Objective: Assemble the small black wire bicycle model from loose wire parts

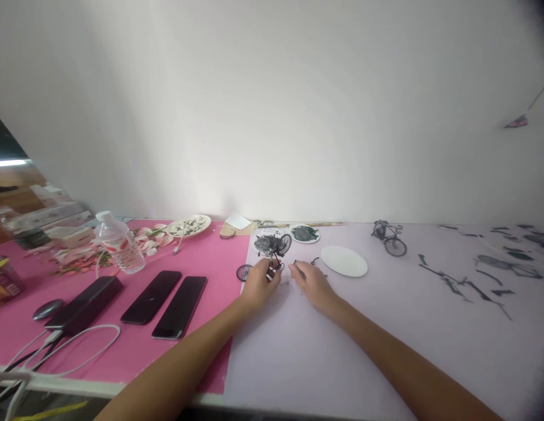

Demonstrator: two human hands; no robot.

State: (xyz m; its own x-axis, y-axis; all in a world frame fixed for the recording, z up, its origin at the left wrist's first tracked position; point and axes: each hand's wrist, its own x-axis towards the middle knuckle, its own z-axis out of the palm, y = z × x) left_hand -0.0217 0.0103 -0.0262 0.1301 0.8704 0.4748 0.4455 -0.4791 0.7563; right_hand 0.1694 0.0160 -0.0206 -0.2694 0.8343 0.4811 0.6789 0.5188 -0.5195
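My left hand (260, 285) is closed around part of a small dark model bicycle (279, 248), tilted with one wheel up. Close by on the right, my right hand (311, 280) has its fingers pinched together, with a small dark piece only partly showing at the tips. A loose small wheel (243, 272) is at the left of my left hand. Behind the hands are a plate with dark wheels (305, 234) and, farther right, a white oval plate (344, 261). Another model bicycle (389, 238) stands upright at the back right.
Dark model parts (464, 283) lie spread on the right. On the pink cover to the left are two phones (179, 307), a black power strip (85, 301), a plastic bottle (120, 242), loose petals and a plate of small pale pieces (188, 225). A white wall rises behind the table.
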